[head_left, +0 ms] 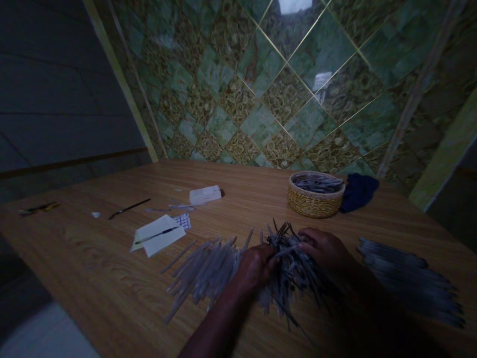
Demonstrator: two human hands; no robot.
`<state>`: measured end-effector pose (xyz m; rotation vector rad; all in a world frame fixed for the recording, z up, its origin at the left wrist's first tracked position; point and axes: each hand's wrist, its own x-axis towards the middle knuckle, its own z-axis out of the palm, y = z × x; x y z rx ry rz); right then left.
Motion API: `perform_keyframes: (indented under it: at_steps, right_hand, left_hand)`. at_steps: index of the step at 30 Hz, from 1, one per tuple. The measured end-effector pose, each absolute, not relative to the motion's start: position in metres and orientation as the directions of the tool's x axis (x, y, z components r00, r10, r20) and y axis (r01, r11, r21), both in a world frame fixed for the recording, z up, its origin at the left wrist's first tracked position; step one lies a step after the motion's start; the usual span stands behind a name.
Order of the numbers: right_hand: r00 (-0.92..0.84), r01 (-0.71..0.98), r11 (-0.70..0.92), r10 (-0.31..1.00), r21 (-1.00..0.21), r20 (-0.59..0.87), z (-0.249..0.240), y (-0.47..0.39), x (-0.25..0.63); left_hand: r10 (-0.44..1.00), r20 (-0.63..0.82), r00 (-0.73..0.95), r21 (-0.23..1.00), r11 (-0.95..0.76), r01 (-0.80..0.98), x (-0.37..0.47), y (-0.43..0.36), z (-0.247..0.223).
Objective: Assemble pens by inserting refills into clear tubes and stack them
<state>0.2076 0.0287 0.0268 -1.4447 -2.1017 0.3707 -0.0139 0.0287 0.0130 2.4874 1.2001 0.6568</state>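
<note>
My left hand point(259, 263) is closed around thin sticks at the left side of a tangled dark bundle point(292, 263). At the bundle's upper right, my right hand point(322, 246) has its fingers curled onto the sticks. The bundle mixes dark strips with paler ones, their ends pointing many ways. Left of my left hand lies a spread pile of pale grey sticks point(208, 271), roughly side by side. To the right of my right arm is a flat row of darker grey sticks point(410, 278). Dim light hides what exactly the sticks are made of.
Behind my hands stands a round woven basket point(316, 204) holding more sticks, with dark blue cloth point(359, 191) beside it. A small white box point(204, 194), papers with a pen point(158, 234), a thin dark tool point(128, 209) and scissors-like tools point(39, 209) lie leftward. A tiled wall backs the table.
</note>
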Motion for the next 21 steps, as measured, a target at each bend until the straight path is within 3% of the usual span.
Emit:
perform_keyframes:
  at_steps: [3,5,8,12,18,21]
  right_hand:
    - [-0.475,0.798,0.559,0.813,-0.224,0.336,0.028,0.021,0.198]
    - [-0.556,0.784,0.608,0.779,-0.129,0.289,0.027,0.019,0.195]
    - [-0.558,0.790,0.597,0.794,-0.136,0.242,0.025,0.021,0.210]
    - [-0.399,0.890,0.428,0.898,-0.155,0.188,0.031,0.023,0.272]
    - [-0.021,0.972,0.040,0.996,-0.232,0.086,0.020,0.015,0.398]
    - [-0.002,0.958,0.032,0.994,-0.286,0.106,0.000,0.012,0.438]
  left_hand:
    - [0.781,0.256,0.569,0.545,-0.603,0.583,-0.012,0.026,0.015]
    - [0.774,0.246,0.584,0.607,-0.592,0.529,-0.010,0.023,0.017]
    - [0.793,0.257,0.553,0.672,-0.558,0.487,-0.012,0.024,0.020]
    - [0.897,0.255,0.361,0.681,-0.432,0.591,-0.027,0.037,0.021]
    - [0.984,0.084,0.156,0.346,-0.176,0.922,-0.059,0.057,0.019]
    - [0.993,0.034,0.115,0.226,-0.120,0.967,-0.065,0.060,0.020]
